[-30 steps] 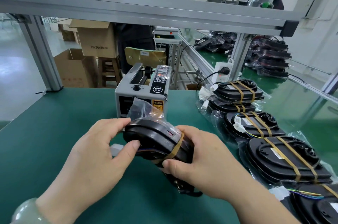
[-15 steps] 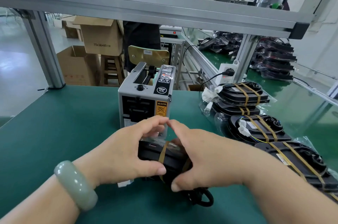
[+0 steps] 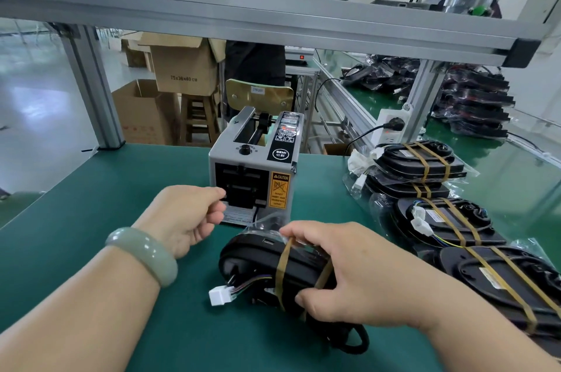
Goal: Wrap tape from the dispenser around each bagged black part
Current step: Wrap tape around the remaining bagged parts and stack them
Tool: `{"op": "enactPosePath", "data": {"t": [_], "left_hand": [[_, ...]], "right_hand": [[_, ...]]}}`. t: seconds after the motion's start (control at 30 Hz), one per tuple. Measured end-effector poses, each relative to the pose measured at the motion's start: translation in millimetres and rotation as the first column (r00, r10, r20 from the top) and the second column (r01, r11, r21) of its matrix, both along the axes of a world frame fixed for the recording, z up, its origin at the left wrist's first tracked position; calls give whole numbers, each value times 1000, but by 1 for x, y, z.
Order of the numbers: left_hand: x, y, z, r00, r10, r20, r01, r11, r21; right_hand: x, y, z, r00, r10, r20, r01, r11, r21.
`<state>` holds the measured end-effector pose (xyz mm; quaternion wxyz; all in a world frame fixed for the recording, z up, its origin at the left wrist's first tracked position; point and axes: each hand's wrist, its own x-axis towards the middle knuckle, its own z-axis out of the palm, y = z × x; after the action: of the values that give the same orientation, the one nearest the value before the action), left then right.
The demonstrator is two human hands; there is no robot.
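Both forearms reach forward. The left hand (image 3: 185, 217) has its fingers (image 3: 209, 197) curled, thumb beside forefinger; whether they pinch anything is unclear. The right hand (image 3: 358, 274) grips the part (image 3: 252, 256), thumb nearest.

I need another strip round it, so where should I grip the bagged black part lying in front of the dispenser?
Probably its right half, from the right, as the right hand grips the bagged black part: it is a flat oval, thin enough to span. Wires and a white connector hang out at its left end, so avoid that.
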<state>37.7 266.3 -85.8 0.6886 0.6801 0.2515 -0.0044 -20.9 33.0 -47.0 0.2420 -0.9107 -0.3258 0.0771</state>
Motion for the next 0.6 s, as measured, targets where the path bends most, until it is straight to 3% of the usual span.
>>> {"op": "enactPosePath", "data": {"t": [0.6], "left_hand": [[24, -28, 9, 997, 71, -33, -73, 995, -73]], "right_hand": [[-2, 2, -1, 999, 4, 44, -3, 1000, -13]]}}
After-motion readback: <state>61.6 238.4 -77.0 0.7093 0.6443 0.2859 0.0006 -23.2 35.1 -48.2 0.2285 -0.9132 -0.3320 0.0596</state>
